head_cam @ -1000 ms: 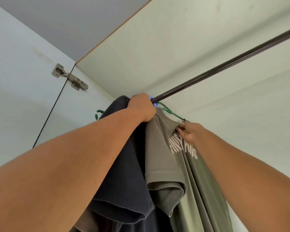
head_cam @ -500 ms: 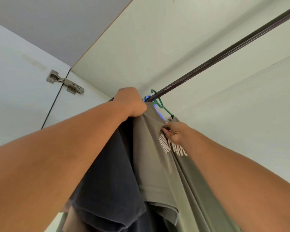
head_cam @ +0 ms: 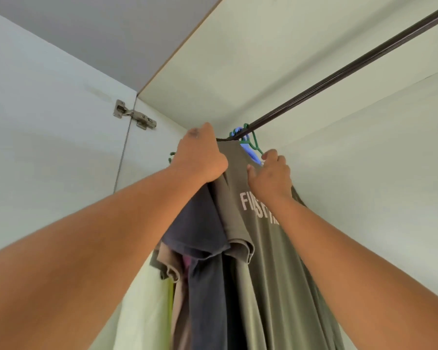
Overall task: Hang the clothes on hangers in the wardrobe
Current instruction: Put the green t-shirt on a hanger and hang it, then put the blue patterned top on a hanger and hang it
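An olive green T-shirt [head_cam: 271,261] with white lettering hangs from a green hanger [head_cam: 254,142] hooked on the dark wardrobe rail [head_cam: 339,74]. My left hand [head_cam: 200,157] is shut on the shirt's left shoulder, just under the rail's left end. My right hand [head_cam: 269,176] rests at the shirt's collar, its fingers loosely spread and touching the neckline below the hanger. A blue hanger [head_cam: 248,150] sits right behind the green one. To the left hangs a dark navy T-shirt [head_cam: 202,248].
More garments, beige and pale green [head_cam: 142,299], hang left of the navy shirt. The wardrobe door [head_cam: 48,147] stands at the left with a metal hinge [head_cam: 134,118]. The rail runs bare up to the right, under the wardrobe's top panel [head_cam: 276,46].
The olive shirt has turned so that its lettering faces me. My right hand has loosened its pinch on the collar and lifted toward the hanger. My left hand stays on the shoulder.
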Available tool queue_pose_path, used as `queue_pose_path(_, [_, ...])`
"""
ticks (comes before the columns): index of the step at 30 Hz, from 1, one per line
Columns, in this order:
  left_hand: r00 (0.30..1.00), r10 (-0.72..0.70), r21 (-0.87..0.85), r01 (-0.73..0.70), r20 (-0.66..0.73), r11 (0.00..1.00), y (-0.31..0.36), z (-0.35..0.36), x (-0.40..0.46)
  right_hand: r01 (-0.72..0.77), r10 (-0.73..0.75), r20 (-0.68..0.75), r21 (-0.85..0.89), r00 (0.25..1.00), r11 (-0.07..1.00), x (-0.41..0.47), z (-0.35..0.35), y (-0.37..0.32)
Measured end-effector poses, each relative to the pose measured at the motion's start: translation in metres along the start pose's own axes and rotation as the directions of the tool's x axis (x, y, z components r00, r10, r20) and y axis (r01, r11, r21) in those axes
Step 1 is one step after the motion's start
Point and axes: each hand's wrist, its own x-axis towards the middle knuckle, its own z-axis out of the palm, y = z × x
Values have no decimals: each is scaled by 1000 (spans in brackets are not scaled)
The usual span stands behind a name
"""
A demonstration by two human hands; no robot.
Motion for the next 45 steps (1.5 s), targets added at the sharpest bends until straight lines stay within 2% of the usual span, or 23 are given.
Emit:
queue_pose_path(5, [994, 104, 142, -96, -46, 985, -21, -30, -56, -20, 32, -59, 196, 998, 980, -46, -10, -69])
queue_pose_path(10, [988, 103, 312, -63, -114, 948, -59, -102, -96, 230, -183, -164, 340, 969, 912, -108, -3, -144])
queue_pose_path(13, [990, 79, 442, -20, -117, 897, -88, -155, -131, 266, -235, -126, 397, 964, 879, -152, 8, -181])
queue_pose_path(18, [998, 33, 681, 12, -53, 732, -136, -255, -225, 137, -162, -13, 594, 987, 792, -256, 11, -267])
queue_pose_path(21, [999, -10, 777, 36, -38, 629, -163, -331, -291, 13, -133, 115, 708, 984, 706, -338, -1, -344])
queue_pose_path(25, [990, -139, 887, 43, 24, 460, -195, -448, -383, -148, -85, 272, 731, 958, 666, -463, -32, -464])
queue_pose_path(28, [968, -245, 945, 35, 48, 325, -212, -547, -450, -324, -87, 470, 720, 879, 614, -558, -80, -561])
queue_pose_path(31, [935, -355, 980, 83, -14, 180, -219, -639, -526, -405, -225, 621, 701, 751, 587, -648, -125, -640])
queue_pose_path(33, [896, -427, 983, 166, -119, 75, -223, -692, -581, -394, -338, 645, 718, 685, 573, -707, -147, -683])
queue_pose_path(36, [780, -554, 949, 308, -291, -65, -234, -755, -661, -364, -439, 671, 715, 598, 596, -788, -171, -730])
queue_pose_path(39, [682, -616, 913, 368, -394, -177, -260, -804, -730, -431, -529, 703, 710, 475, 557, -859, -184, -774])
queue_pose_path(42, [617, -650, 891, 386, -443, -241, -302, -837, -777, -461, -594, 703, 708, 390, 535, -919, -177, -817])
queue_pose_path(45, [532, -740, 903, 346, -411, -254, -357, -864, -807, -450, -655, 703, 697, 278, 558, -967, -158, -861])
